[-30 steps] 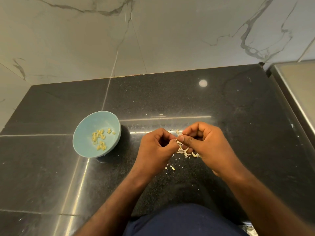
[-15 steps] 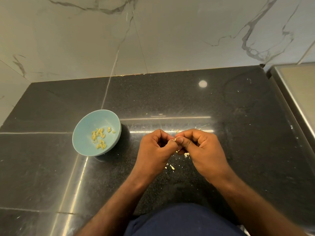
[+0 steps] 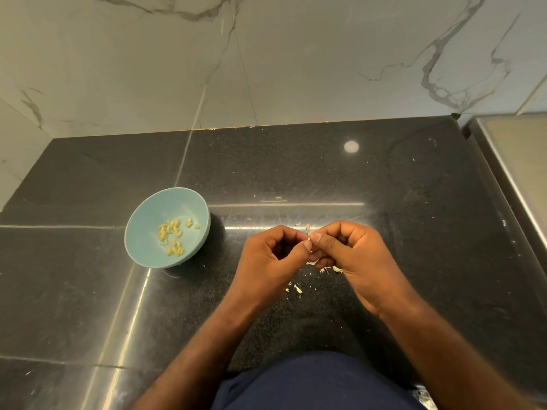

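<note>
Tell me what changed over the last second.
Hardly anything: the left hand and right hand still pinch the small pale piece between them, with only slight shifts. The blue bowl of peeled bits and the scraps on the counter stayed put.

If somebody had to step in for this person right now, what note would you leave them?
Left hand and right hand: both curled, pinching one small pale piece between the thumbs, above the glossy black stone counter.
Round light-blue bowl: to the left, holding a small heap of yellow peeled bits.
Whitish husk scraps: lying on the counter under the hands.
Done: several bits are in the bowl.
Left: probably finish peeling this piece and drop it in the bowl. How many remain is hidden.
</note>
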Demonstrator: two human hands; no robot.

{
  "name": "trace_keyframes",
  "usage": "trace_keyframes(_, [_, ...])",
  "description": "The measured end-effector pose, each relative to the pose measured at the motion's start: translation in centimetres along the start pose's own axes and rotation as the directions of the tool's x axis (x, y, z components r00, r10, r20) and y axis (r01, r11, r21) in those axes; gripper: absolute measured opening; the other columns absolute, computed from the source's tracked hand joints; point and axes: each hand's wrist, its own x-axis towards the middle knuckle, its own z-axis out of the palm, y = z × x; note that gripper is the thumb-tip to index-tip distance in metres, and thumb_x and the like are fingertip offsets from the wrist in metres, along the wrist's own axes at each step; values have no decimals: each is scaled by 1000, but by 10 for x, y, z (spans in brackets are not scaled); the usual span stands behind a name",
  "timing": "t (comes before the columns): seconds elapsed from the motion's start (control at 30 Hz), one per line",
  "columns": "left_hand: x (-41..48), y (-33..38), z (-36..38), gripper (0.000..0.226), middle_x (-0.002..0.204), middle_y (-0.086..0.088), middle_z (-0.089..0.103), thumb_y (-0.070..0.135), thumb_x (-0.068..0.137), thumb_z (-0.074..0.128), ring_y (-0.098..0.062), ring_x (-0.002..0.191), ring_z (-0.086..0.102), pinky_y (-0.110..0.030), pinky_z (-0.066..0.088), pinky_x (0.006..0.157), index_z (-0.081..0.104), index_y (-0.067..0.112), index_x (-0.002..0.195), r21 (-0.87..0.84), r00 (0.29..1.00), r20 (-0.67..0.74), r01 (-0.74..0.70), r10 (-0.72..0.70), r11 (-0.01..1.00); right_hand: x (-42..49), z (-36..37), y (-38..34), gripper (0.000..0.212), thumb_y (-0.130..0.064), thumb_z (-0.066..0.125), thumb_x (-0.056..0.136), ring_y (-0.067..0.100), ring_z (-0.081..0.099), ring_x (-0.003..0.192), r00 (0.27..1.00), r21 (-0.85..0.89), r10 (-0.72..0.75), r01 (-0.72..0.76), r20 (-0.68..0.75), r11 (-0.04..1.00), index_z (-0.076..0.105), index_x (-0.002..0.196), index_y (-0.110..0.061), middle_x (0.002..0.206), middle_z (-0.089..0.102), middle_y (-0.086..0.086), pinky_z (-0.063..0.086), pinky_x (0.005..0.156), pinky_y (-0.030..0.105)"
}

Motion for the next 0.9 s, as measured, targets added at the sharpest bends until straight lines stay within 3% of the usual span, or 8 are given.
trace_keyframes(0.13, [1, -5, -1, 6, 76, -1, 71, 12, 92, 68, -21, 68, 66, -36, 56, 62, 72, 15, 93, 153, 998, -6, -53, 55, 987, -1, -3, 0, 4, -13, 69, 90, 12, 70, 68, 999, -211, -35, 32, -13, 977, 72, 89, -11, 77, 74, 3, 55, 63, 24])
trace_keyframes(0.3, [1, -3, -5, 6, 68, 14, 66, 18, 90, 68, -4, 59, 58, -16, 47, 55, 71, 23, 88, 263, 992, 25, -128, 126, 956, -3, -5, -7, 6, -19, 70, 90, 3, 69, 66, 994, -378, -98, 106, 40, 920, 72, 85, -20, 74, 73, -9, 51, 59, 15])
trace_keyframes(0.4, [2, -2, -6, 8, 63, 10, 62, 19, 88, 67, -2, 56, 53, -15, 44, 53, 70, 16, 81, 316, 992, 46, -129, 121, 940, -3, -5, -9, 7, -17, 70, 90, 2, 68, 66, 988, -425, -136, 156, 78, 891, 73, 84, -20, 73, 72, -9, 51, 60, 15])
trace_keyframes(0.5, [4, -3, -4, 12, 59, -3, 59, 16, 87, 67, -2, 51, 47, -20, 41, 50, 66, 10, 76, 273, 996, 41, -87, 78, 958, -1, -4, -8, 7, -14, 70, 90, 7, 70, 67, 992, -390, -112, 129, 66, 912, 74, 85, -15, 72, 74, -2, 54, 62, 19])
trace_keyframes(0.63, [7, -3, -5, 15, 59, -11, 58, 9, 86, 68, -6, 51, 45, -21, 39, 50, 63, 5, 73, 195, 999, 39, -25, 18, 980, 1, -2, -2, 12, -7, 66, 92, 18, 71, 70, 998, -198, -4, 17, 65, 980, 74, 85, -12, 75, 74, 7, 57, 65, 29])
trace_keyframes(0.9, [3, -4, -4, 17, 62, -17, 58, 8, 90, 68, -9, 53, 45, -22, 39, 51, 62, 1, 75, 132, 999, 19, 27, -30, 991, -1, 6, 3, 12, -3, 64, 93, 16, 69, 68, 999, -98, 18, -14, 38, 995, 74, 87, -8, 74, 74, 8, 57, 62, 26])
